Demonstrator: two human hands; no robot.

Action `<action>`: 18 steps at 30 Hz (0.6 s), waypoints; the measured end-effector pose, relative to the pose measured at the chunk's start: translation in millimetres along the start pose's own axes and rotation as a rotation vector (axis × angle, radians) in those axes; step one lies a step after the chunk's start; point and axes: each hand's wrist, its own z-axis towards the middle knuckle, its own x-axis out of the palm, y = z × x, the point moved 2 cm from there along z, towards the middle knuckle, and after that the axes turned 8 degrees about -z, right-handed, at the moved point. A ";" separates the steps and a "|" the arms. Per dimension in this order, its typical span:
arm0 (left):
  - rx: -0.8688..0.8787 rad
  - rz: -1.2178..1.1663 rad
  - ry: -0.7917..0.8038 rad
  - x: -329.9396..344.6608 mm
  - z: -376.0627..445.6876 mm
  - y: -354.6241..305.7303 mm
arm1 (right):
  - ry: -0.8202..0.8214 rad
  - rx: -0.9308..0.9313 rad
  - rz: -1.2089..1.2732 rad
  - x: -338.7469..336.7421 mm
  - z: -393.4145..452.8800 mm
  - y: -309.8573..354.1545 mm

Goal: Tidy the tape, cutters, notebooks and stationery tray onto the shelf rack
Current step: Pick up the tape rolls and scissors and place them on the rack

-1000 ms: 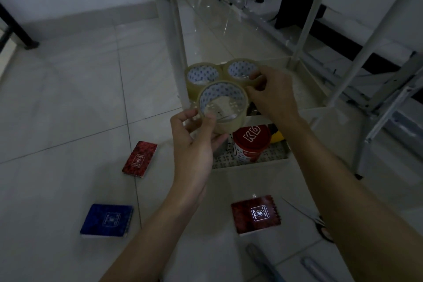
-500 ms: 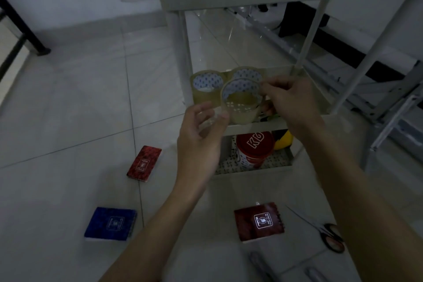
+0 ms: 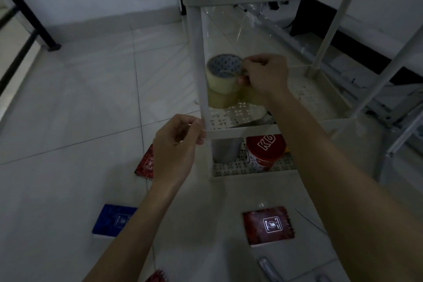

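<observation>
The white rack (image 3: 242, 129) has perforated shelves. On its middle shelf a tape roll (image 3: 223, 75) sits stacked on a second roll (image 3: 220, 98), and a third roll (image 3: 253, 95) shows partly behind the right wrist. On the bottom shelf stand a grey cup (image 3: 225, 150) and a red tub (image 3: 265, 152) with white letters that read "KO" as far as they show.

The right hand (image 3: 265, 73) reaches into the middle shelf, its fingers curled and pinching the rim of the top tape roll. The left hand (image 3: 177, 146) hovers at the rack's front left post with fingers loosely curled; whether its grip touches the post or holds anything cannot be told.

On the floor lie a red notebook (image 3: 145, 163) partly hidden by the left hand, a blue notebook (image 3: 113, 220) and another red notebook (image 3: 267, 224), each with a white emblem too small to read. A fourth red notebook (image 3: 158, 277) peeks in at the bottom edge.
</observation>
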 end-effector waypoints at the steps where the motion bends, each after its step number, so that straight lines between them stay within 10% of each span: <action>1: 0.005 0.005 0.012 0.2 -0.3 1.1 | 0.003 0.011 0.010 2.3 2.3 -0.7; 18: -0.027 -0.003 0.201 13.0 -14.2 27.0 | 0.036 -0.002 0.065 11.8 6.5 -6.8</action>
